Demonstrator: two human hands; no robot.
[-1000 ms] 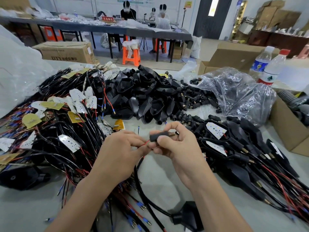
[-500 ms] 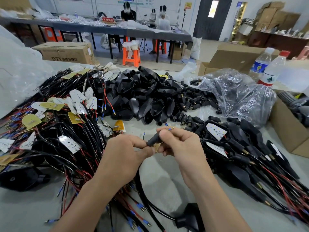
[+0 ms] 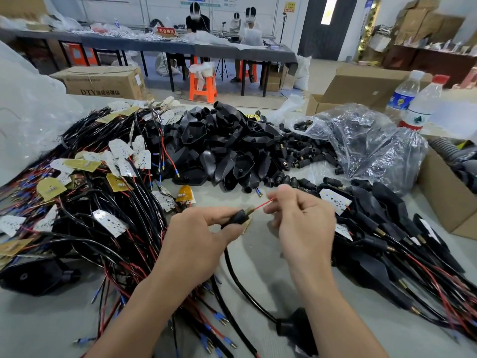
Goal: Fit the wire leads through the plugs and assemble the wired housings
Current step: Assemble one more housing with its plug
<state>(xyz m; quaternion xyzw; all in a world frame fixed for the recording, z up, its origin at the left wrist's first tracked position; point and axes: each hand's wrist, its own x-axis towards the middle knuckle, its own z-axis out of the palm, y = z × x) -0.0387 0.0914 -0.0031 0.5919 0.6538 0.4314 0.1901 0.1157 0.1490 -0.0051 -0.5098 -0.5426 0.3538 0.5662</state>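
Your left hand [image 3: 198, 239] grips the plug [image 3: 238, 218] above the counter [image 3: 260, 257], right hand [image 3: 304, 223] pinches the red lead [image 3: 263, 204] exiting it; yank off-axis and the lead, possibly snagged inside (blurry), could tear.

The left hand [image 3: 196, 244] and right hand [image 3: 304, 223] are bare, and so are both forearms as far as they show. The fingers are slender; the right hand's fingertips are blurred.
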